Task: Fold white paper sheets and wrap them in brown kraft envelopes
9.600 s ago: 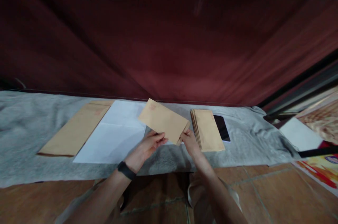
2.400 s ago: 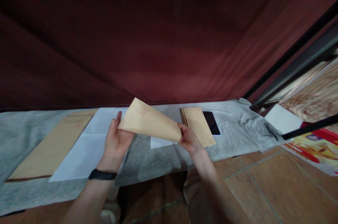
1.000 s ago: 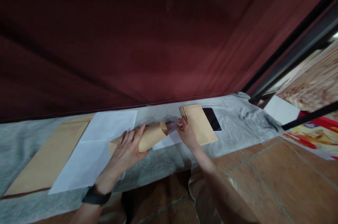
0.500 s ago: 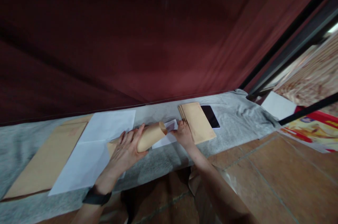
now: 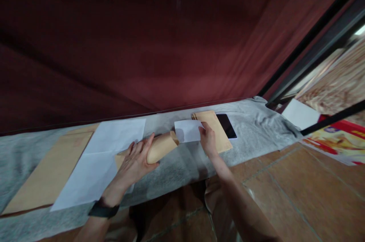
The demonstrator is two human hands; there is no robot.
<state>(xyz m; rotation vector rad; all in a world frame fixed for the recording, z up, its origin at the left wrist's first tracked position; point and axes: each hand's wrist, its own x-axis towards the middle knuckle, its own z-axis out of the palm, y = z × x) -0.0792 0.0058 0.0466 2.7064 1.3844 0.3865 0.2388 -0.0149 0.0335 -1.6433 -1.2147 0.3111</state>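
My left hand [image 5: 136,160] is wrapped round a brown envelope [image 5: 159,147] and bows it so that its mouth gapes to the right. My right hand [image 5: 208,140] pinches a folded white paper [image 5: 188,131] and holds it just off the envelope's open end, above the grey cloth [image 5: 176,166]. A stack of brown envelopes [image 5: 217,128] lies right behind my right hand. A black band sits on my left wrist.
A large white sheet [image 5: 99,160] and a big brown envelope [image 5: 48,171] lie on the cloth to the left. A dark phone [image 5: 227,126] rests beside the stack. A dark red curtain [image 5: 159,44] hangs behind. Tiled floor [image 5: 285,196] and printed sheets [image 5: 339,143] lie to the right.
My left hand laid the envelope down and bowed it open. My right hand let go of it, picked the folded white paper off the cloth and lifted it to the envelope's mouth.
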